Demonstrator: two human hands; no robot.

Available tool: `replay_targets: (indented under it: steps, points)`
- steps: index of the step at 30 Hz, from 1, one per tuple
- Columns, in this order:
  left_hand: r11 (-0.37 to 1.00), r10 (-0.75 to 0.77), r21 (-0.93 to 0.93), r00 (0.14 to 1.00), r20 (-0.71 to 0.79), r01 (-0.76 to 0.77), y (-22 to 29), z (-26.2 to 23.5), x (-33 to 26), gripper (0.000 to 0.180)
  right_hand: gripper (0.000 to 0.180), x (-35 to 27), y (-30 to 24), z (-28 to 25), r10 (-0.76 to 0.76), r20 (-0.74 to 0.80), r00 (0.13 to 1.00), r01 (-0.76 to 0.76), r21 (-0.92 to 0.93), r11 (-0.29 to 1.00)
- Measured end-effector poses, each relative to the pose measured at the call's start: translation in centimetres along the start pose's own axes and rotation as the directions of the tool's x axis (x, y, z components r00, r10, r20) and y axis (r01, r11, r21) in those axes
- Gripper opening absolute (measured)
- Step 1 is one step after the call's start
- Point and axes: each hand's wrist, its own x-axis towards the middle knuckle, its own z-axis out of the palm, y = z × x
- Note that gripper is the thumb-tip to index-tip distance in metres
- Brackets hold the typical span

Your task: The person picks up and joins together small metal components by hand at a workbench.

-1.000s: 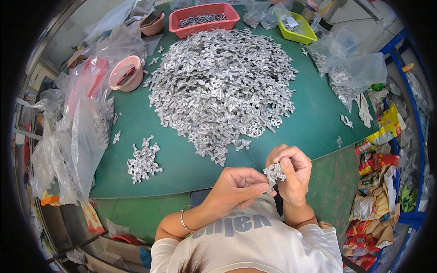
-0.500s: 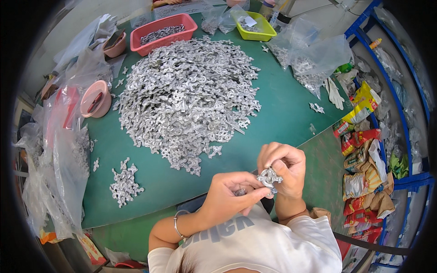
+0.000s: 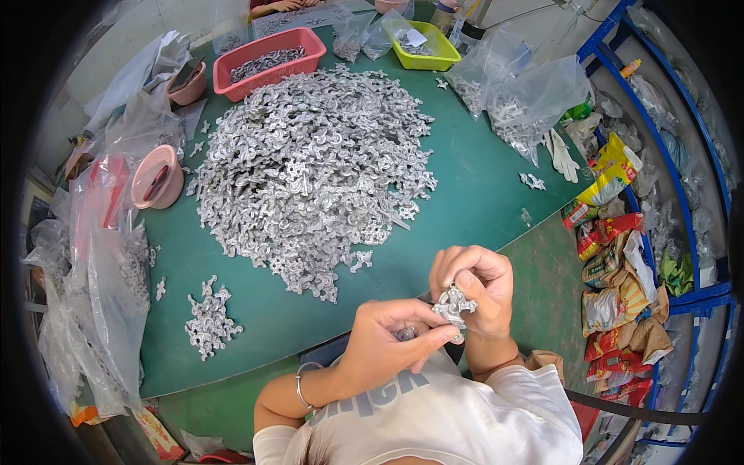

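Note:
Between my two hands, just off the table's near edge, is a small silver metal casting (image 3: pixel 452 304) with lobed arms. My left hand (image 3: pixel 391 333) pinches its lower left side between thumb and fingers. More grey metal shows inside the curled left fingers, too hidden to make out. My right hand (image 3: pixel 479 283) grips the casting from the upper right, with the thumb pressed to it and the fingers bent. A large heap of similar castings (image 3: pixel 310 178) covers the middle of the table, and a small pile (image 3: pixel 211 319) lies at the near left.
On the green table (image 3: pixel 465 201) stand a red basket (image 3: pixel 314 54), a yellow-green basket (image 3: pixel 434 62) and a pink bowl (image 3: pixel 174 186). Plastic bags (image 3: pixel 93 287) hang at the left; bagged parts (image 3: pixel 519 116) and a white glove (image 3: pixel 559 155) lie right. Blue shelving (image 3: pixel 666 139) borders the right. Another person's hands (image 3: pixel 287 6) show far off.
The casting has turned between my fingers, from its round face toward a more sideways view. Both hands keep their grip. The whole view has shifted slightly.

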Motion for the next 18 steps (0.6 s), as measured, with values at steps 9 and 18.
replay_targets:
  steps: [9, 18]
  points:
    - [0.998, 0.055, 0.012, 0.998, -0.008, -0.055, -0.33, -0.04, -0.04, 0.007, 0.014, -0.17, -0.06, 0.09, -0.055, -0.026, 0.998, 0.054, -0.046, 0.997]
    - [0.997, 0.066, 0.049, 0.998, -0.003, -0.066, -0.37, 0.0, -0.05, 0.007, 0.011, -0.17, -0.43, -0.03, -0.127, -0.012, 0.992, 0.125, -0.113, 0.986]
